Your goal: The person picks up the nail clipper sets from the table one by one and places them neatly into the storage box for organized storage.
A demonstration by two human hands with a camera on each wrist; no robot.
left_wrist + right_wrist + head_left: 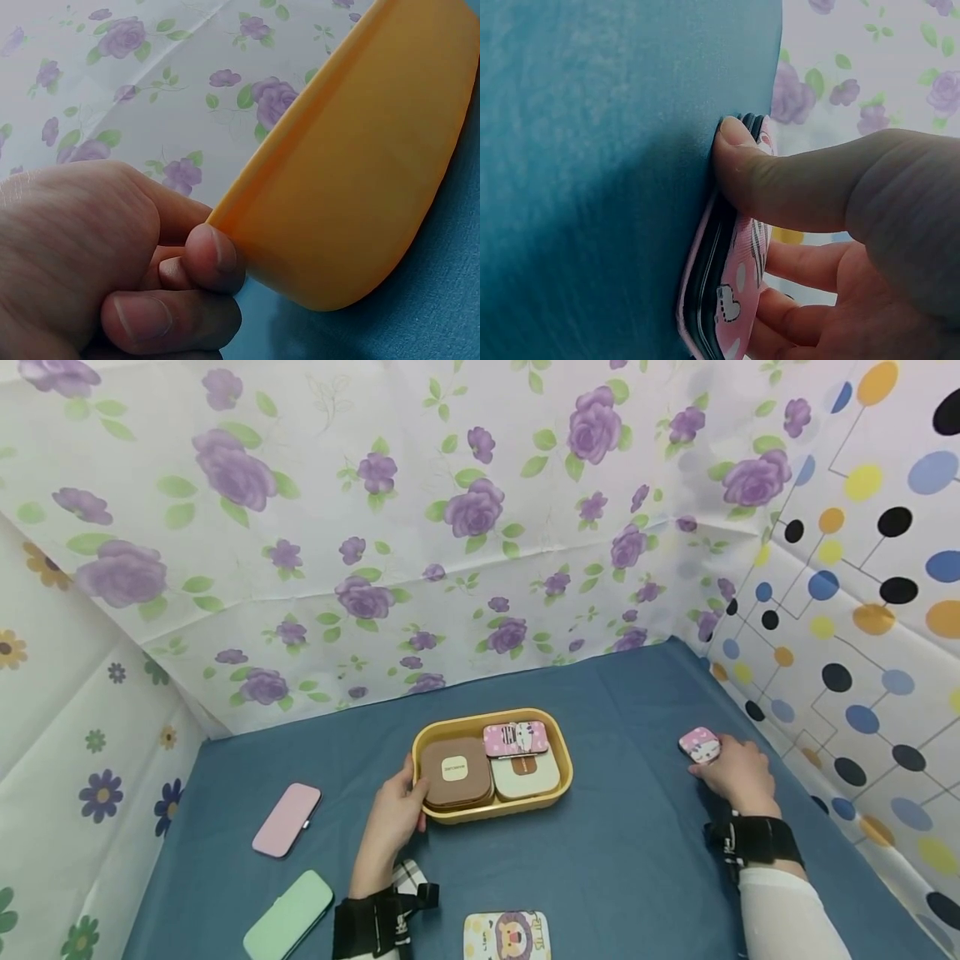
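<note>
A yellow bin stands mid-table, and my left hand grips its left end, thumb at the rim. The left wrist view shows the fingers around the edge of the bin wall. Inside lie a brown square case, a white case and a pink cartoon case resting over the white one. Far to the right, my right hand holds a small pink patterned case by its edge. In the right wrist view the thumb presses the dark side band of this case, close to the blue cloth.
On the left lie a pink oblong case and a mint green case. A lion-print case sits at the front. A plaid item is partly hidden by the left wrist. Flowered cloth and dotted cloth border the table.
</note>
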